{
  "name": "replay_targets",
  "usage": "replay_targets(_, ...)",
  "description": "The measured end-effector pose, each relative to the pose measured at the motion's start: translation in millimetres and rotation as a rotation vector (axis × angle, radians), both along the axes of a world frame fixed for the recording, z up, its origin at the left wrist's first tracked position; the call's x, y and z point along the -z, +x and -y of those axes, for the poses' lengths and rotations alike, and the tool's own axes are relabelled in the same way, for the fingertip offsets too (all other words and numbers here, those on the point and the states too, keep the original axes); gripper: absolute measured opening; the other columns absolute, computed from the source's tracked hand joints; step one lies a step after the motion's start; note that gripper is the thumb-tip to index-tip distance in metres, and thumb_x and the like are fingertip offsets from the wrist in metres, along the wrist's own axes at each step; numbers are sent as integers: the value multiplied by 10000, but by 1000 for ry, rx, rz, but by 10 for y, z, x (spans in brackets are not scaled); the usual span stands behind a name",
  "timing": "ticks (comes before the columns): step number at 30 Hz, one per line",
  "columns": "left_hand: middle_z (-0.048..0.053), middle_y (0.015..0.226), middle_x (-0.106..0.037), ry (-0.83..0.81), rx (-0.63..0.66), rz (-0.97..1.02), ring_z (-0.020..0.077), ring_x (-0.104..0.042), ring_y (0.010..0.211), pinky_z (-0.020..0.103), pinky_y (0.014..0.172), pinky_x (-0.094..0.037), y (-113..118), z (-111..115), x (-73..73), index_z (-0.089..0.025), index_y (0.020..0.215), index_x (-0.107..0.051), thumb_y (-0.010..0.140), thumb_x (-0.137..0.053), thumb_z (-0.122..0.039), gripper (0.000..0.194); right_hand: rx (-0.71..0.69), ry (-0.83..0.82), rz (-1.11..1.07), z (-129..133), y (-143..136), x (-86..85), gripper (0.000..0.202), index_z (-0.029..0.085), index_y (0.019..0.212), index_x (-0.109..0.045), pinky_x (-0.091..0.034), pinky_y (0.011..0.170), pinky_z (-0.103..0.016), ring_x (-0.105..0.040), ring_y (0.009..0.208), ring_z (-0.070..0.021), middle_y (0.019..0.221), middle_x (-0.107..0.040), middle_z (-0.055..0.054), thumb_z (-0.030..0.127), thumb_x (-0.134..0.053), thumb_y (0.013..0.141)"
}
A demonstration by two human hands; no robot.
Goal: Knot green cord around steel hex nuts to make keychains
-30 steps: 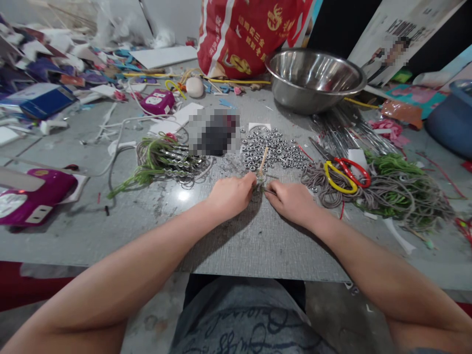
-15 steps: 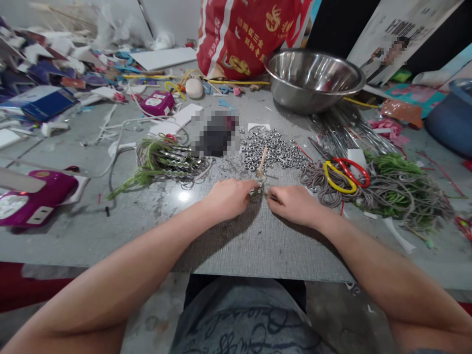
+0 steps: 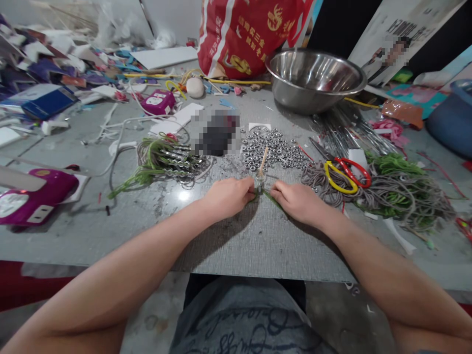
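On the table (image 3: 228,250), the left hand (image 3: 230,196) closes its fingers on a green cord (image 3: 273,200), just nearer than the wooden stick (image 3: 263,160) and scattered metal rings (image 3: 271,146). The right hand (image 3: 298,200) curls its fingers over the cord's right stretch; whether they grip, I cannot tell.

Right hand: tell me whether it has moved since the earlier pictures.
Yes, slightly: the right hand has shifted rightward, away from the wooden stick.
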State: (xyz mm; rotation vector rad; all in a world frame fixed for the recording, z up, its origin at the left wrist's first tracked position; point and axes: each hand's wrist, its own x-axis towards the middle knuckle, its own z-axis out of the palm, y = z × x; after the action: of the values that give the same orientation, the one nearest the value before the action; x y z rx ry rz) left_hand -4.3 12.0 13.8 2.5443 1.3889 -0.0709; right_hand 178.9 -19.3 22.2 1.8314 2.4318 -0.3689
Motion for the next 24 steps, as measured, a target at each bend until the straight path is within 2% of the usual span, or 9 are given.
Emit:
replay_targets(11, 36, 747, -661, -17, 47, -23, 202, -626, 717, 263, 546, -370, -20, 0, -18, -229, 924, -583, 863, -390, -293, 212, 34, -7, 77, -15, 37, -13, 290, 204, 849, -578, -173, 498, -270, -577, 649, -177, 757, -662, -56, 321, -320, 907)
replay_targets(17, 42, 765, -666, -41, 23, -15, 227, -628, 753, 288, 579, -398, -16, -3, -12, -232, 929, -592, 860, -417, -328, 211, 66, -10, -8, -8, 18, -10, 274, 199, 849, -586, -226, 504, -248, -566, 646, -170, 701, -644, -34, 444, -464, 845)
replay_targets(20, 35, 779, -670, -41, 21, -13, 226, -629, 760, 288, 592, -404, -13, -2, -21, -235, 913, -595, 851, -446, -363, 205, 46, -8, -6, 2, 6, -9, 210, 196, 827, -598, -225, 512, -250, -549, 636, -159, 711, -644, -36, 368, -478, 840)
replay_targets(24, 31, 780, -673, -43, 34, -15, 214, -629, 753, 269, 575, -390, -12, -4, -37, -231, 889, -598, 842, -469, -389, 209, -4, -50, -40, 20, -3, -26, 201, 192, 692, -583, -211, 507, -252, -483, 574, -127, 639, -603, -19, 275, -456, 823)
